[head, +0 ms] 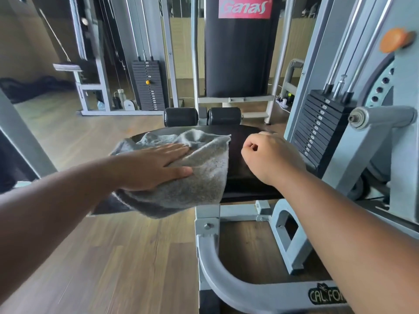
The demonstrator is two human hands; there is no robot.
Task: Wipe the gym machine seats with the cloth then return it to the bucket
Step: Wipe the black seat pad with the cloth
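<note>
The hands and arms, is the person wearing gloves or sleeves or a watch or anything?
No. The left hand and the right hand are both bare, with no gloves, rings or watch showing. Both forearms are bare too, right to the edge of the picture, so no sleeves can be seen. The fingernails look short and plain.

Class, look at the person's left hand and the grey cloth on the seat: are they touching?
Touching. The head view shows the left hand lying flat on the grey cloth, fingers straight, pressing it onto the black seat.

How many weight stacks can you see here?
2: one weight stack right beside the seat, another across the floor at the back left. Others may be hidden.
</note>
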